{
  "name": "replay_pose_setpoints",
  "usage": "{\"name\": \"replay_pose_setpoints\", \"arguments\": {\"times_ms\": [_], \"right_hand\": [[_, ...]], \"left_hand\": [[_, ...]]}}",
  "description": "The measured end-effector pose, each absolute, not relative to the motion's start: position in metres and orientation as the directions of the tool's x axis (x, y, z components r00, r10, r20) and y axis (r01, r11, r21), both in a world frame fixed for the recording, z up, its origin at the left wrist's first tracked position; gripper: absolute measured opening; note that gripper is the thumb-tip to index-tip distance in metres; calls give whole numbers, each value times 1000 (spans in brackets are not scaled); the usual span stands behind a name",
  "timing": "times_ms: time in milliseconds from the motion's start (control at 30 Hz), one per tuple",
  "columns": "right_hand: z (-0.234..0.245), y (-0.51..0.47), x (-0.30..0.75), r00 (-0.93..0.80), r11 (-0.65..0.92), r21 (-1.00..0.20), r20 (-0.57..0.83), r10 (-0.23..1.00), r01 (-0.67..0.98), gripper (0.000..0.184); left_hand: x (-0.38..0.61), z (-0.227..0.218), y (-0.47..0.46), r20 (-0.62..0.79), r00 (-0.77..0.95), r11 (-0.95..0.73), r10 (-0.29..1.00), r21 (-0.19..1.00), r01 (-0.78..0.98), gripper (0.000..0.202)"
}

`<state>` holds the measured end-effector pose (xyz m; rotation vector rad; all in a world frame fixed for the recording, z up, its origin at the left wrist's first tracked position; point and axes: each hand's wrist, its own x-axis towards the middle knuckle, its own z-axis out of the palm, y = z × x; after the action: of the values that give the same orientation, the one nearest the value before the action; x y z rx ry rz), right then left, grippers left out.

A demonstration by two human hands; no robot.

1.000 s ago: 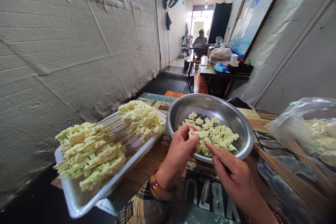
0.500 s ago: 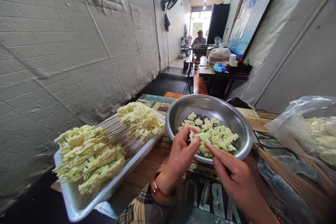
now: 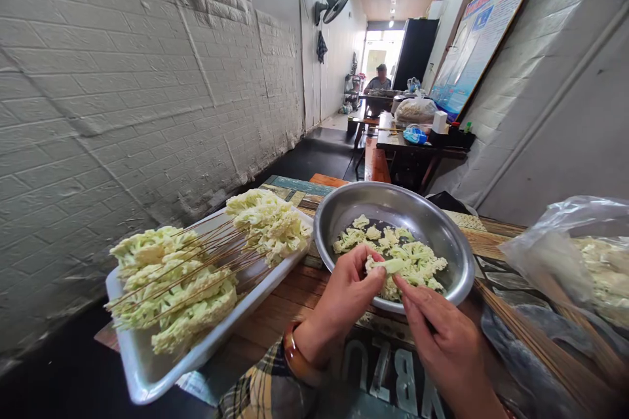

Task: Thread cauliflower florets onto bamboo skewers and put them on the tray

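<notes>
Here at the lower centre of the frame, the left hand [image 3: 354,288] has thumb and fingers pinching a pale cauliflower floret [image 3: 393,266], its grip tight around the head end, the stem pointing right. Up to that stem comes the right hand [image 3: 442,330], index fingertip right at its end, fingers drawn close together; whether that grip pinches anything, I cannot tell. Both hands work over the near edge of a steel basin [image 3: 344,204], with more cauliflower pieces [image 3: 420,262] lying loose inside. Over to the left of the frame, a white tray [image 3: 132,347] carries skewered cauliflower [image 3: 171,294], one batch at the near end and another at the far end, thin skewers [image 3: 222,229] running between them. Lower right, a bundle of sticks [image 3: 545,344] lies beside a clear plastic bag [image 3: 540,242] of pale pieces, all on the patterned wooden table [image 3: 282,298]. A brown bangle [image 3: 299,360] circles the left wrist, above a checked sleeve [image 3: 260,389]. Top centre, a seated person [image 3: 379,84] sits far back, near the bright doorway.
</notes>
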<state>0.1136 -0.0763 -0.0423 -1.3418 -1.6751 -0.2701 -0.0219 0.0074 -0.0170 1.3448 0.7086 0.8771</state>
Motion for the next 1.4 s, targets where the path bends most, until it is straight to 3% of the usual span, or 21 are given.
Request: {"name": "replay_pose_setpoints", "arguments": {"times_ms": [100, 333, 633, 833, 1100, 1233, 1333, 1400], "right_hand": [[-42, -77, 115, 80, 348, -444, 702, 707, 826, 23], [-53, -80, 122, -4, 374, -489, 604, 797, 788, 23], [-59, -82, 122, 6, 364, -438, 647, 763, 822, 25], [-47, -78, 115, 72, 358, -396, 749, 659, 845, 33], [-45, -77, 116, 166, 301, -596, 601, 782, 744, 30], [-49, -77, 121, 261, 242, -782, 455, 851, 574, 27], [-49, -75, 126, 425, 217, -947, 302, 854, 236, 27], [-45, -73, 131, 534, 256, -965, 245, 809, 55, 28]], "left_hand": [[-23, -17, 9, 121, 475, -97, 872, 992, -74, 6], [-26, -14, 11, 128, 422, -96, 898, 991, -97, 7], [-25, -19, 12, 129, 460, -121, 878, 991, -48, 12], [-21, -20, 8, 139, 563, -169, 814, 986, 1, 10], [-20, -17, 5, 165, 535, -181, 829, 983, -23, 8], [-26, -19, 16, 230, 463, -212, 856, 973, -93, 22], [-28, -24, 26, 289, 354, -304, 889, 953, -13, 23], [-28, -27, 32, 339, 328, -388, 882, 917, 95, 22]]}}
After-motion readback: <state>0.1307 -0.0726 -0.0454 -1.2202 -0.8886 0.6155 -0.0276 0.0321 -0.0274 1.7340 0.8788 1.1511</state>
